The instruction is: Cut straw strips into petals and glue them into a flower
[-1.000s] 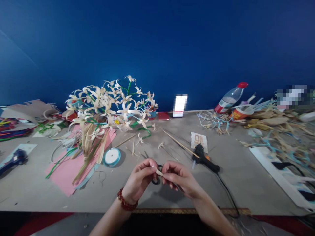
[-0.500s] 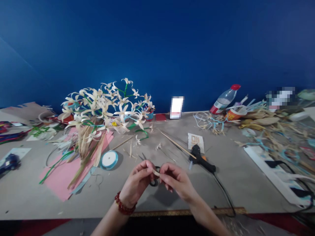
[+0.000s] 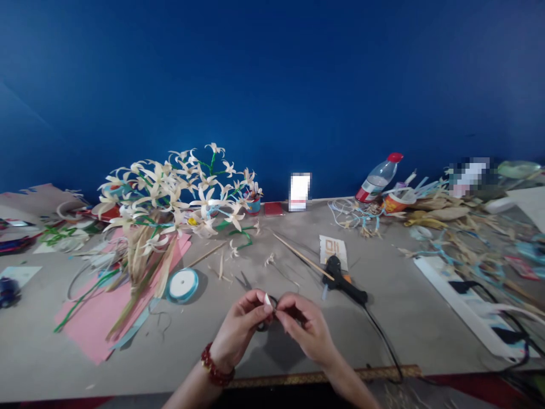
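Observation:
Between my two hands is a small pale strip, looking like a piece of dried husk cut as a petal. My left hand, with a red bead bracelet at the wrist, pinches it between thumb and forefinger. The fingertips of my right hand close on its other end. Dark-handled scissors lie on the table under my hands, blades pointing away, handles partly hidden. To the right rests a black glue gun with its cord trailing toward the front edge.
Cream husk flowers on green stems stand at the back left. Pink paper and a ribbon spool lie left. A wooden stick touches the glue gun. At right are a bottle, husk scraps and a power strip.
The strip has turned in my fingers, from lying across between both hands to standing more upright at my left thumb. My hands have drawn closer together. The view has shifted slightly.

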`<state>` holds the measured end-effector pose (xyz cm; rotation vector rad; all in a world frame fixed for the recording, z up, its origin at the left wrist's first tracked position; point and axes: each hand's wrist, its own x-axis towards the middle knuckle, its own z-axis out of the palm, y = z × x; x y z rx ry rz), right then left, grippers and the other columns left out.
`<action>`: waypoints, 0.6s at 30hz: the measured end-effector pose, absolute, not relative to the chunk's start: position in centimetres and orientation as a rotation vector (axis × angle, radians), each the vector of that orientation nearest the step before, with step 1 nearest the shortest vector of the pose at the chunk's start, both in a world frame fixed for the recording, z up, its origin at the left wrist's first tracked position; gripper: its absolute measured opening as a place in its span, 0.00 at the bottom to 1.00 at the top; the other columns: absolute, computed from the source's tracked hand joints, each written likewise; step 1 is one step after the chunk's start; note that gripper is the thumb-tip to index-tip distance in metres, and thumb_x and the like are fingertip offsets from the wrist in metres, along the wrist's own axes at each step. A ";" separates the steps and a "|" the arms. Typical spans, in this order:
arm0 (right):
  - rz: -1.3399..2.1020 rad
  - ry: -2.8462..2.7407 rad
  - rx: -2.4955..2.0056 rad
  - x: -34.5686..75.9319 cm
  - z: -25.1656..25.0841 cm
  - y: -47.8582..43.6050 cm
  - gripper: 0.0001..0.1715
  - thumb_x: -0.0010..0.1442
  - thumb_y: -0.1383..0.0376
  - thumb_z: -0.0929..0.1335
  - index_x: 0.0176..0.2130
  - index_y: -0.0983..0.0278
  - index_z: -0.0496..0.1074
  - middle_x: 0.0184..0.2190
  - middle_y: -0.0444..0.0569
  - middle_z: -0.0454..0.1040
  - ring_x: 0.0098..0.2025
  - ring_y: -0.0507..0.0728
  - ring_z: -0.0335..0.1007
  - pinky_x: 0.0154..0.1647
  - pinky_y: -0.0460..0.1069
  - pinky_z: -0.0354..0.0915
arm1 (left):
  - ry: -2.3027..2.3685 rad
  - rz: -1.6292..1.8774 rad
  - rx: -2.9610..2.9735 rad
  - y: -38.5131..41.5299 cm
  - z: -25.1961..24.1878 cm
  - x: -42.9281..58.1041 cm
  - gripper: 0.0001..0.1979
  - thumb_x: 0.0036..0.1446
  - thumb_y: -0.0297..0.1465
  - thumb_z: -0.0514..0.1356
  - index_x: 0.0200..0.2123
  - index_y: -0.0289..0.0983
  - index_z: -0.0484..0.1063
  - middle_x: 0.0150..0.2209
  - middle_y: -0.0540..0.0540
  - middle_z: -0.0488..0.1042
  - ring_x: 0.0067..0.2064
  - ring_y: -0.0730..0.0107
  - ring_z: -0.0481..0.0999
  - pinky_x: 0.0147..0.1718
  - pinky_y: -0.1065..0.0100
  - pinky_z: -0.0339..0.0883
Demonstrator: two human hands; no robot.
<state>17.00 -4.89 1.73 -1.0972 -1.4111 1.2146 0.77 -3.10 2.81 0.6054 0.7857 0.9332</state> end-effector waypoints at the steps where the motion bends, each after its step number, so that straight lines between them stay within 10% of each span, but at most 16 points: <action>1: 1.197 -1.418 -1.099 17.0 1.7 -4.9 0.12 0.61 0.60 0.67 0.29 0.63 0.69 0.23 0.42 0.66 0.22 0.50 0.61 0.23 0.44 0.59 | 0.789 0.941 0.606 -3.1 2.7 0.9 0.10 0.48 0.30 0.70 0.29 0.34 0.73 0.27 0.51 0.72 0.28 0.78 0.66 0.30 0.75 0.59; 18: 0.158 -2.194 -1.927 17.7 -0.6 3.8 0.07 0.61 0.66 0.65 0.35 0.65 0.73 0.29 0.54 0.77 0.29 0.60 0.76 0.26 0.47 0.57 | 0.986 1.011 0.887 -2.5 0.7 -0.4 0.12 0.50 0.36 0.68 0.28 0.33 0.74 0.24 0.51 0.70 0.27 0.77 0.65 0.30 0.75 0.59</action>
